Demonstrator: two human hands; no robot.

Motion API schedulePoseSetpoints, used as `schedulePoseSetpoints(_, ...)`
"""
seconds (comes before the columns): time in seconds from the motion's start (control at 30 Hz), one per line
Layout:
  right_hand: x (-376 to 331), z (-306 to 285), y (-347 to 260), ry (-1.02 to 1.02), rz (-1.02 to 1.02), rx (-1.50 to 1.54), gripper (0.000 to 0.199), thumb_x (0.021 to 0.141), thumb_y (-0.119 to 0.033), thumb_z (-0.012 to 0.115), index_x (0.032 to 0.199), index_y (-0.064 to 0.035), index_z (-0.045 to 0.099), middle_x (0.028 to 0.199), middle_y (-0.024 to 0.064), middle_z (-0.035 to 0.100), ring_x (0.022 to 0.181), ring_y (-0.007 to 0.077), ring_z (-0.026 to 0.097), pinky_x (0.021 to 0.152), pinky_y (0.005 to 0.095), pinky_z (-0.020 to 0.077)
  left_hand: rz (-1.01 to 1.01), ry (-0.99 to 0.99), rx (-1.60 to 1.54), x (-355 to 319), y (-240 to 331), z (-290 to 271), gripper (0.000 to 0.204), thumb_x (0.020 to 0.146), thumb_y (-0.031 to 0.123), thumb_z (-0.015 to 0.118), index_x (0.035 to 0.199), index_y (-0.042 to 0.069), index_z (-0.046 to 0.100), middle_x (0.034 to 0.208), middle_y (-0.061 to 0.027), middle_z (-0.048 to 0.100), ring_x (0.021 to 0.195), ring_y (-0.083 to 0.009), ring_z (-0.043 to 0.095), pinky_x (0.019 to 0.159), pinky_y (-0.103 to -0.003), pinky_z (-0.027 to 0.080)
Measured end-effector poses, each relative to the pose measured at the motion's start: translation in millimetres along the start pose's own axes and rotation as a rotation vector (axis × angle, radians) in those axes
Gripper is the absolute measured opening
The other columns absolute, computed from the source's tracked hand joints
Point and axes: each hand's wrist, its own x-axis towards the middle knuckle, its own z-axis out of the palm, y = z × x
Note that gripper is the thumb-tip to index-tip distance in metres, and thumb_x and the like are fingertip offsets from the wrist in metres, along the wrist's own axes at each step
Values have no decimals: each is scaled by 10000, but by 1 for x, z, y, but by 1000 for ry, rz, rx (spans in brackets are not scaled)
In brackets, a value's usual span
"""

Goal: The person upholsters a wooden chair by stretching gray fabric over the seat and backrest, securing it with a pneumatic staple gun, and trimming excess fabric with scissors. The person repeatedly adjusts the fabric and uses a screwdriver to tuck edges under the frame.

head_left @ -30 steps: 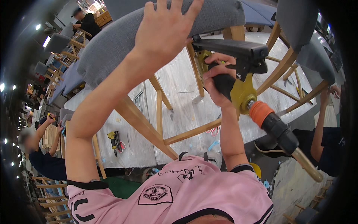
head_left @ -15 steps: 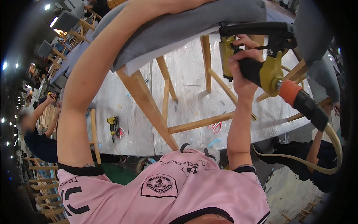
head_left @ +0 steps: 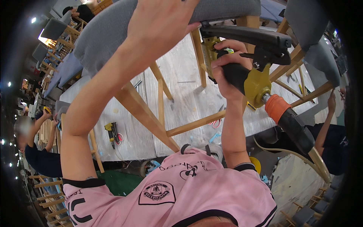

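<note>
A grey upholstered chair seat [head_left: 102,45] with wooden legs [head_left: 145,113] stands before me on the table. My left hand [head_left: 162,24] grips the seat's near edge, its thumb along the rim; the other fingers are mostly cut off by the top of the picture. In my right hand [head_left: 230,68] is a yellow and black air-powered staple gun [head_left: 257,85], its fingers wrapped round the black grip. The gun's nose is at the underside of the seat edge, close to my left thumb. An orange coupling [head_left: 278,108] joins it to a pale hose [head_left: 320,166].
On the plastic-covered table [head_left: 141,142] lie a second yellow gun [head_left: 111,132], red-handled scissors [head_left: 215,123] and small scraps. Another grey chair [head_left: 321,62] stands close at right. One co-worker [head_left: 41,159] is at far left, another [head_left: 329,142] at right.
My left hand has come down from the top of the seat to its near edge. The staple gun in my right hand has shifted left, toward the left thumb.
</note>
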Motion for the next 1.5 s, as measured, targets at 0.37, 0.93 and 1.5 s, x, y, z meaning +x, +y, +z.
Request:
schedulePoseSetpoints(0.37, -19, 20, -16, 62, 129, 42, 188, 691, 26, 727, 824, -91, 663, 1054, 103, 688, 1048, 257, 646, 972, 421, 485, 65, 4, 191, -5, 5, -14, 889, 891, 420, 712, 1597, 58, 312, 1381, -271, 531, 1163, -394, 586, 994, -490, 455)
schedulePoseSetpoints(0.93, 11, 18, -11, -34, -29, 80, 188, 764, 64, 666, 907, -46, 611, 1175, 133, 647, 1294, 364, 576, 1141, 485, 374, -105, -208, -427, 1, -61, -29, 706, 1021, 571, 481, 1396, -27, 514, 1156, -310, 672, 1074, -470, 662, 957, -504, 519)
schedulePoseSetpoints(1.5, -9, 33, -20, -31, 12, 97, 157, 730, 6, 729, 851, -72, 667, 1067, 146, 683, 1057, 270, 644, 956, 407, 483, 113, 49, 37, -33, -26, -20, 744, 872, 213, 669, 1541, 15, 410, 1380, -303, 511, 1155, -421, 538, 956, -514, 445)
